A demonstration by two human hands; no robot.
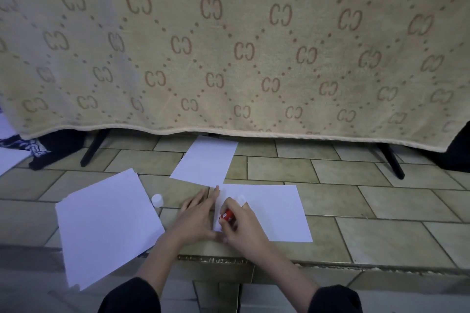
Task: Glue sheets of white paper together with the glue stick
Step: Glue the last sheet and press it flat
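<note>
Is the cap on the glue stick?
No, the white cap stands on the tiled floor, apart from the red glue stick gripped in the right hand.

Head view, steeply down, near hands

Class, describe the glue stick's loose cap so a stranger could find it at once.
Start at the big stack of white paper on the tiled floor. Just off its far right corner stands the cap, left of the left hand: small, round, white, the only non-flat white thing.

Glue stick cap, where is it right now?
In the head view the white cap stands on the floor tile, between the paper stack on the left and the left hand.
</note>
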